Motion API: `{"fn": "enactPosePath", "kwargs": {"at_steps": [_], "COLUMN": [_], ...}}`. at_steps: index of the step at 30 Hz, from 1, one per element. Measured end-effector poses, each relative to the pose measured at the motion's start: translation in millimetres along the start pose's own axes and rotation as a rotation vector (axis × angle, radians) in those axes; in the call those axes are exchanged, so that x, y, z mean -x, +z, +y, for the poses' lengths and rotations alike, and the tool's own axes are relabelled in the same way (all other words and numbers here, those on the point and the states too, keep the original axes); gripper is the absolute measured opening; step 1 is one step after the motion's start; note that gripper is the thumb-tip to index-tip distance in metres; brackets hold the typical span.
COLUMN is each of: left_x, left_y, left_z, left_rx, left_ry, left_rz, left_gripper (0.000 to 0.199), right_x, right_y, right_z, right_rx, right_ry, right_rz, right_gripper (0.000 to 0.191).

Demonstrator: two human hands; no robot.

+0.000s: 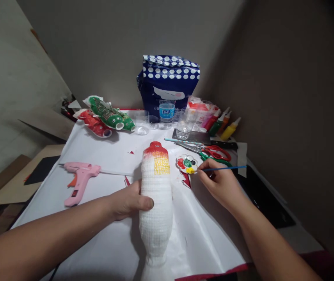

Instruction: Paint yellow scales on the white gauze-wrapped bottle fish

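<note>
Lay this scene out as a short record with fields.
Left hand: grips a white, bottle-shaped, gauze-textured body
Paint on body: red far end with an eye, yellow patch beside it
Right hand: holds a slim blue paintbrush, tip near yellow paint
Palette: white, flower-shaped, with red, green, black and yellow paint
Left side: pink glue gun
Back left: red and green fish-shaped figures
Back: dark blue bag with white dots

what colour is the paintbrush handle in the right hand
The paintbrush handle in the right hand is blue, as the head view, the only one, shows.
</note>
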State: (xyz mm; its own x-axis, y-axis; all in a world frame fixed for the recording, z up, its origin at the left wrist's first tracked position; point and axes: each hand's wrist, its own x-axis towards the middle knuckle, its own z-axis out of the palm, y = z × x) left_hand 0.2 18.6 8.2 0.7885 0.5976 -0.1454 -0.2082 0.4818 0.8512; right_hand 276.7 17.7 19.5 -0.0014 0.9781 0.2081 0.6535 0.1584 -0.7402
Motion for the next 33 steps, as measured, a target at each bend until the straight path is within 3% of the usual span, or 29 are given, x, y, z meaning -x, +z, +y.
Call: {"fn": "enactPosePath", "kwargs": {"at_steps": [9, 13, 15, 20, 23, 27, 33], "left_x": [0, 1, 1, 2, 3, 2, 1], "left_y": [-0.6, 1.7, 2.2, -1.9, -3.7, -1.2, -1.5], "left_z": [0, 3, 4, 3, 2, 3, 3], "left_rx": [-0.016, -0.024, -0.028, 0.011, 0.053, 0.089, 0.082], "left_ry": [0.004, -0.002, 0.005, -0.025, -0.046, -0.016, 0.004], "left_rz": [-0.012, -0.021, -0.024, -0.048, -0.04, -0.064, -0.099], "left_gripper": [0.07, 0.069, 0.069, 0.062, 0.061, 0.056, 0.061], "right_x": [0, 3, 10, 38, 51, 55, 52], "right_y": [1, -1, -3, 8, 27, 49, 54], "right_z": [3, -3, -16, -61, -79, -84, -85], "right_rx": [-0.011, -0.07, -0.184, -0.861, -0.988, -1.065, -1.093], "right_ry": [-0.006, -0.007, -0.003, -0.062, -0.021, 0.112, 0.198], "right_rz": [0.02, 0.118, 0.213, 0.441, 0.409, 0.315, 0.264], "right_gripper": [0.005, 0.011, 0.013, 0.009, 0.007, 0.009, 0.016]}}
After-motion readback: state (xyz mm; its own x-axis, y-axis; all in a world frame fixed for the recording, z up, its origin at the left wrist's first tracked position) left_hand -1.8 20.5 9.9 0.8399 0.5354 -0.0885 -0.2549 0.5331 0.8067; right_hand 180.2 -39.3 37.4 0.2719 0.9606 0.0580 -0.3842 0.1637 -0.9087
